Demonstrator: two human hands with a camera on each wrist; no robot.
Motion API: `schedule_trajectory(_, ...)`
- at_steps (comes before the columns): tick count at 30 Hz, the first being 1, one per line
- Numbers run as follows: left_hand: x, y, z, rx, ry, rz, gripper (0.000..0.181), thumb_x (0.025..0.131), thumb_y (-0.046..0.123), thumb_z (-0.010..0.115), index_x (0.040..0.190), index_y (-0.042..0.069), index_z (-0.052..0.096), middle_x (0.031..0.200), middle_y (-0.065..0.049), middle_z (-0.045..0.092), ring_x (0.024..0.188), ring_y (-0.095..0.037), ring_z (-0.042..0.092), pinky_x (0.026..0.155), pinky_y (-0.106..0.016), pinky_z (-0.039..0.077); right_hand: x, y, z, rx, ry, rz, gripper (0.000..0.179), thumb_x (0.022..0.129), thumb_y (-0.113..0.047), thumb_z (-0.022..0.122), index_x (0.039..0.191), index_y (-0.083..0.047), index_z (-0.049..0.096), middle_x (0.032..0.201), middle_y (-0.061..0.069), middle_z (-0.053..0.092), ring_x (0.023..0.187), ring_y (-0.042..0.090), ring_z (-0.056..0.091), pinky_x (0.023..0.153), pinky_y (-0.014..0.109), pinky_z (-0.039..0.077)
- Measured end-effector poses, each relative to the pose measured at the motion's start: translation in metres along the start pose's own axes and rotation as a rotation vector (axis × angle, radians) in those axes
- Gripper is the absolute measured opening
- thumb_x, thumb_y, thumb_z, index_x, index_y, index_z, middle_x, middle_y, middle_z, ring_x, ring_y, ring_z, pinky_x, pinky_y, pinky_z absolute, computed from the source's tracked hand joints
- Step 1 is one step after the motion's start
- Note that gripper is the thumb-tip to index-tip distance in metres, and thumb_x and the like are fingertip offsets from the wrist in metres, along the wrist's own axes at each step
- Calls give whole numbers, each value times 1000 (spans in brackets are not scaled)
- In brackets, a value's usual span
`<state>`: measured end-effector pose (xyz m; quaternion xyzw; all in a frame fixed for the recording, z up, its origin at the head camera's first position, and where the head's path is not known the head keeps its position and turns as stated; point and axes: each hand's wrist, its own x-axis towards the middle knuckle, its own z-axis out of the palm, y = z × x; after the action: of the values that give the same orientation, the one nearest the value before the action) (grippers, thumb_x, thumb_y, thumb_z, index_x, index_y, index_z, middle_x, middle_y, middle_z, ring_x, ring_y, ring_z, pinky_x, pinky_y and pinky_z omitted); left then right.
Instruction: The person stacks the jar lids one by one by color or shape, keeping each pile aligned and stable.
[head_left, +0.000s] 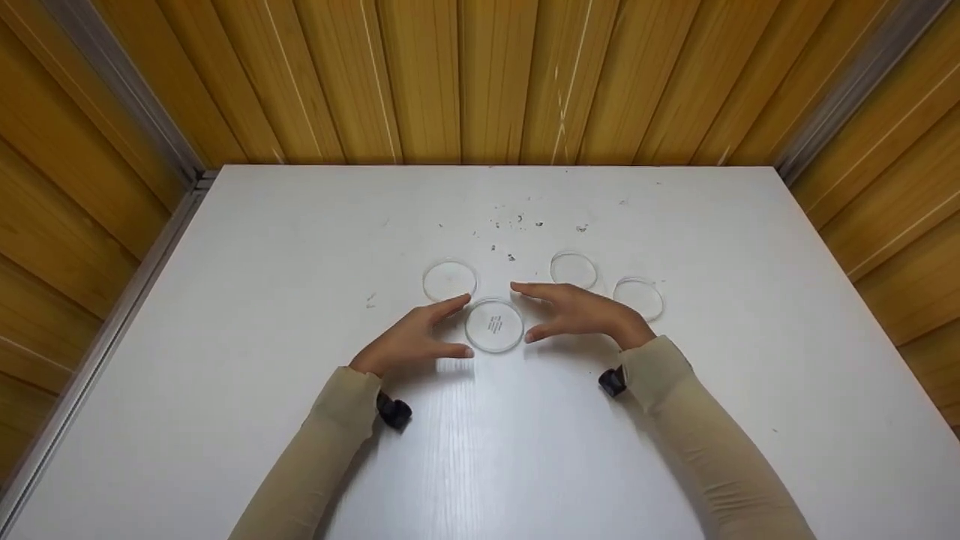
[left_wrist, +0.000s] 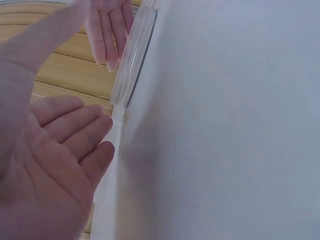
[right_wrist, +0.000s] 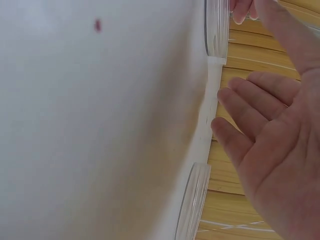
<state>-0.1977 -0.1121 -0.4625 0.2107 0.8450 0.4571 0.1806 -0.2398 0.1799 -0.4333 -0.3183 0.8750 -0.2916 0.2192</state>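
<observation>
On either side of the printed dish (head_left: 494, 325), left hand (head_left: 409, 339) and right hand (head_left: 583, 310) are spread; it could be skidded by uneven pressure.

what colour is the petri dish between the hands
The petri dish is clear, with small dark print; head view shows it best.

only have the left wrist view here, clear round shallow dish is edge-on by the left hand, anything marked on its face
Observer: Yes, the head view shows small dark print in the middle of the clear round shallow dish, too small to read.
Operator: any others over on the right
Observer: Two more clear round dishes lie just beyond the right hand.
Operator: what's on the surface further back
Observer: Small dark specks are scattered across the far part of the white rectangular tabletop.
</observation>
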Motion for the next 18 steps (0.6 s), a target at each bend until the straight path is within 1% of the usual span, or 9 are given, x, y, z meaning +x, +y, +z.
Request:
schedule_trajectory(4, 5, -2, 5, 39, 15, 18, 89, 78, 38, 79, 150, 12, 34, 154, -1, 35, 144, -13, 29, 118, -34, 25, 5, -1, 4, -43, -11, -36, 87, 80, -38, 76, 150, -9, 33, 155, 5, 35, 145, 23, 29, 119, 42, 23)
schedule_trajectory(8, 8, -1, 10, 61, 31, 18, 85, 80, 32, 79, 149, 10, 35, 154, -3, 36, 144, -13, 28, 119, -33, 25, 8, -1, 7, -50, -15, -54, 86, 80, -34, 77, 149, -5, 34, 154, 9, 36, 144, 24, 30, 119, 41, 23)
schedule_trajectory(13, 11, 1, 14, 79, 43, 13, 81, 81, 23, 78, 149, 8, 35, 153, -5, 37, 144, -15, 28, 119, -34, 24, 10, -3, 10, -61, -14, -48, 85, 79, -31, 78, 148, -5, 35, 153, 8, 38, 143, 24, 32, 119, 40, 24)
schedule_trajectory(18, 14, 1, 17, 73, 66, 10, 77, 82, 16, 77, 147, 8, 37, 152, -7, 39, 144, -19, 30, 118, -35, 25, 10, -6, 12, -51, -11, -43, 85, 78, -28, 80, 147, -6, 37, 152, 8, 40, 142, 24, 34, 118, 40, 26)
